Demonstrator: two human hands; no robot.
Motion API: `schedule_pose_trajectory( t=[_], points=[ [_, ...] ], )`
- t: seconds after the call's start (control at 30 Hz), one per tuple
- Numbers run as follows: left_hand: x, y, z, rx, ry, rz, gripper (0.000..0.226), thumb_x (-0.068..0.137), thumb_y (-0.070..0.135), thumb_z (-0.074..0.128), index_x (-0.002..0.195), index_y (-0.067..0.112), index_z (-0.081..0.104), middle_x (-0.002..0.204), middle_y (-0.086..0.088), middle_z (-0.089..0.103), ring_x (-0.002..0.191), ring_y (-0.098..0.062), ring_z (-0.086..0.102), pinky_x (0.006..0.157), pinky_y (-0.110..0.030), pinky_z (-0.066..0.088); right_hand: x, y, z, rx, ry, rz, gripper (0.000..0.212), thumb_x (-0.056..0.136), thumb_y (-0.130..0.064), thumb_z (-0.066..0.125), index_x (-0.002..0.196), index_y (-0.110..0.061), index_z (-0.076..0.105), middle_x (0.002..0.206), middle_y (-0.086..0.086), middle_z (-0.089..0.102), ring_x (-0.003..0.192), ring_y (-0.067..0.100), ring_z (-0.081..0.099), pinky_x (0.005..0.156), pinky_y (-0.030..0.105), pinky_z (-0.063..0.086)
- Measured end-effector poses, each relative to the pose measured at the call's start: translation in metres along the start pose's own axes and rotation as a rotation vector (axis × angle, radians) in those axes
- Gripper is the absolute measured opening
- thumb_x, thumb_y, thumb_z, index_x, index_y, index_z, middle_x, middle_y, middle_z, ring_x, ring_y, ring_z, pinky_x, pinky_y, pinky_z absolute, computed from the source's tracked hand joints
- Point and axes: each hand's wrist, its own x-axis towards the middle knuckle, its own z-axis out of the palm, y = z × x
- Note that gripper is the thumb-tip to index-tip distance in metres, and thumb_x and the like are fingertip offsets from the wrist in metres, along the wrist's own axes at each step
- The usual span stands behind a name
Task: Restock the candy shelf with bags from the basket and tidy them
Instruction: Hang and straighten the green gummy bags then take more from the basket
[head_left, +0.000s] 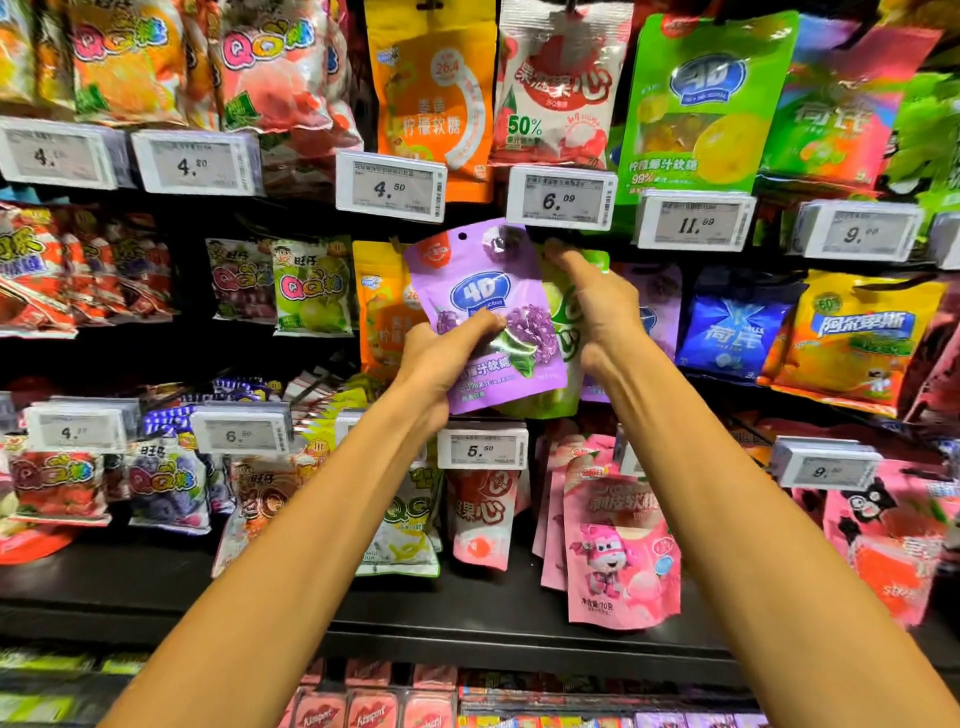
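Centre frame: the left hand (441, 353) clamps the purple bag (488, 291) by its lower edge, tilted with the hole on top, likely lining it up for hanging. The right hand (597, 312) reaches the top of the green bag (543, 402) behind it, probably clearing room. Whether it's pinching or pushing, I can't tell.

place: shop | evidence: candy bags (706, 104) hanging in rows, price tags (390, 187) on shelf edges

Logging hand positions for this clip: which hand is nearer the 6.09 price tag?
Right. The right hand has fingertips just below the 6.09 price tag; the left hand sits lower and further left, gripping the purple bag.
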Motion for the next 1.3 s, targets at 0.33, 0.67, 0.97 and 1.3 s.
schedule_pose_trajectory(
  t=[0.33, 0.67, 0.97, 1.3],
  points=[
    [0.003, 0.005, 0.001, -0.18, -0.024, -0.03, 0.009, 0.078, 0.01, 0.075, 0.086, 0.012, 0.071, 0.072, -0.003, 0.076, 0.061, -0.016, 0.072, 0.052, -0.028, 0.057, 0.007, -0.003, 0.003, -0.093, -0.023, -0.118, 0.011, 0.082, 0.01, 0.063, 0.089, 0.004, 0.07, 0.076, 0.012, 0.068, 0.07, 0.021, 0.063, 0.064, 0.031, 0.05],
    [0.003, 0.004, 0.002, -0.277, -0.07, -0.087, 0.004, 0.082, 0.012, 0.072, 0.085, 0.013, 0.07, 0.076, -0.006, 0.075, 0.062, -0.019, 0.072, 0.06, -0.039, 0.06, 0.012, 0.007, -0.001, 0.006, 0.022, -0.125, 0.025, 0.078, 0.009, 0.065, 0.062, -0.01, 0.063, 0.047, -0.001, 0.062, 0.042, 0.012, 0.059, 0.047, 0.022, 0.049],
    [0.005, 0.003, -0.002, -0.252, -0.098, -0.096, 0.005, 0.081, 0.015, 0.074, 0.084, 0.016, 0.071, 0.077, -0.005, 0.076, 0.064, -0.019, 0.072, 0.058, -0.037, 0.061, 0.008, -0.012, 0.01, 0.059, -0.048, 0.192, 0.043, 0.074, -0.01, 0.081, 0.114, 0.0, 0.068, 0.104, 0.021, 0.072, 0.094, 0.033, 0.071, 0.076, 0.048, 0.059],
    [0.016, -0.012, -0.007, -0.168, -0.065, -0.088, 0.01, 0.078, 0.015, 0.077, 0.087, 0.016, 0.072, 0.081, -0.006, 0.076, 0.067, -0.021, 0.073, 0.064, -0.04, 0.062, 0.031, 0.014, 0.007, 0.065, -0.062, 0.268, 0.023, 0.084, -0.021, 0.074, 0.097, -0.002, 0.07, 0.079, 0.015, 0.074, 0.072, 0.027, 0.071, 0.073, 0.038, 0.059]
  ],
)
